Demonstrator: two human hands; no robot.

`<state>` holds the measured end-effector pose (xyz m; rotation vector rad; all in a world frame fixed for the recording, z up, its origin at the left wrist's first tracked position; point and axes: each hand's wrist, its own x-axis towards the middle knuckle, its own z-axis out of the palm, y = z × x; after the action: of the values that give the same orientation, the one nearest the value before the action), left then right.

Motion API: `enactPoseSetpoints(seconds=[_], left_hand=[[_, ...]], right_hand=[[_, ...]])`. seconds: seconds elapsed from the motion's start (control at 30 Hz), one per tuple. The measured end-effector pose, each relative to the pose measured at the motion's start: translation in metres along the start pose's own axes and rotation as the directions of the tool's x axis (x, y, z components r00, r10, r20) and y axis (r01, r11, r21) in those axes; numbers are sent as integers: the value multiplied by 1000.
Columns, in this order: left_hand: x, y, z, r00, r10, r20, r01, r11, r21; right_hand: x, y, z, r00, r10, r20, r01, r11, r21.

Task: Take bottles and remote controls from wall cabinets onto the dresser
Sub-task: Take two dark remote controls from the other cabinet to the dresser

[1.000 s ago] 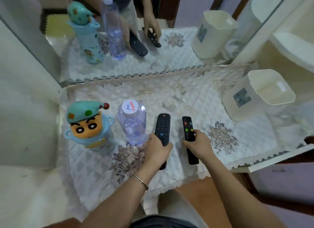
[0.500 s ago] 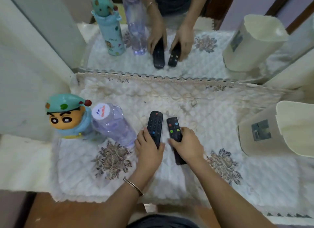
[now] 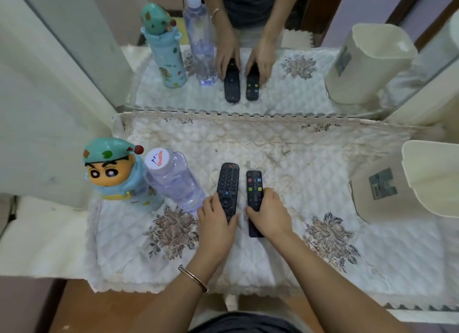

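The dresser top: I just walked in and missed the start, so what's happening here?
A person is setting two remotes side by side on the quilted cloth. The left hand holds the wider remote; the right hand holds the slimmer remote. A cartoon bottle and a clear water bottle already stand to their left.
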<state>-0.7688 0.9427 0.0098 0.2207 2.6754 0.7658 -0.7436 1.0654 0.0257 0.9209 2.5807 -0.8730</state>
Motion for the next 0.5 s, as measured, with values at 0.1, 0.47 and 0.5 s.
enactPoseSetpoints(seconds=[0.1, 0.47, 0.5], left_hand=[[-1, -3, -4, 999, 34, 28, -33, 999, -7], [-20, -1, -19, 868, 411, 280, -448, 890, 82], [-22, 2, -16, 831, 447, 331, -492, 868, 62]], right_hand=[[-3, 2, 0, 1000, 9, -1, -9, 1000, 11], [-91, 73, -4, 951, 250, -184, -186, 933, 308], [-109, 84, -1, 933, 300, -198, -220, 913, 344]])
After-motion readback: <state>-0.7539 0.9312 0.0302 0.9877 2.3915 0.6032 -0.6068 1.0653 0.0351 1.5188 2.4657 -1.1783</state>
